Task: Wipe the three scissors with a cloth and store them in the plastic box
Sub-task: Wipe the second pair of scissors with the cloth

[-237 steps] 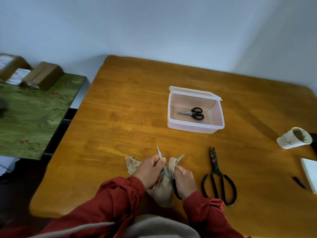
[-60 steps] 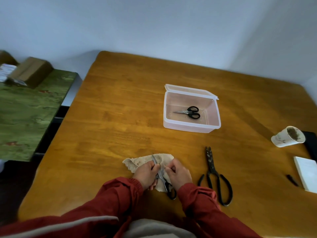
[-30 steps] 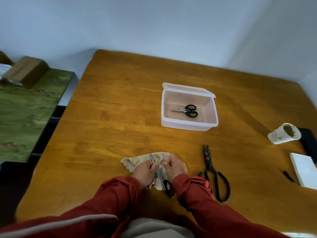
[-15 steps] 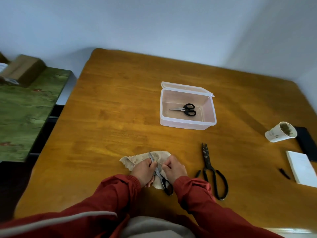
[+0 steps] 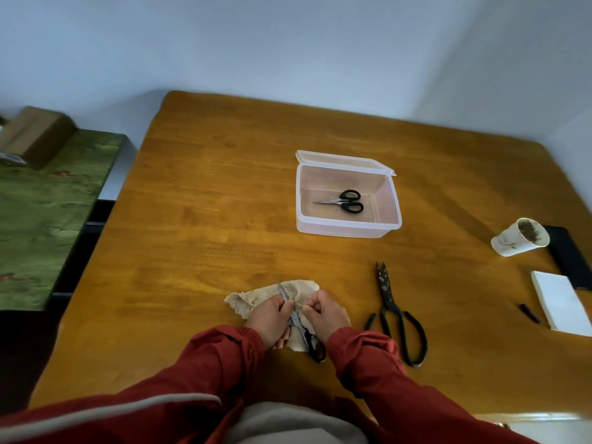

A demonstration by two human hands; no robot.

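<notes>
Your two hands meet close to the near edge of the table (image 5: 208,219), about midway along it, both in red sleeves. Your left hand (image 5: 270,317) has its fingers curled round the blades of the mid-sized scissors (image 5: 299,326), close to the pivot. Your right hand (image 5: 328,315) has its fingers curled too, pinching the cloth (image 5: 246,301) just beside those blades. These scissors lie on the cloth with the blades together, tips pointing toward the far edge and a little left, and the black handles poke out past the cloth toward you. The cloth is beige and crumpled, spreading to the left of your hands and beyond them. To the right of your right hand, apart from it, the large scissors (image 5: 392,312) lie flat on the bare wood, dark all over, tips toward the far edge and loops toward you. The plastic box (image 5: 349,230) sits farther out, around the middle of the table, with its lid (image 5: 346,161) folded back along the far side. The small scissors (image 5: 347,201) lie on its floor, black handles to the right, tips to the left. Near the right edge you have a stained paper cup (image 5: 519,240), a flat black object (image 5: 567,261), a white pad (image 5: 560,302) and a small black stick (image 5: 528,312). Past the left edge stands a green surface (image 5: 41,203) bearing a cardboard box (image 5: 35,136)
</notes>
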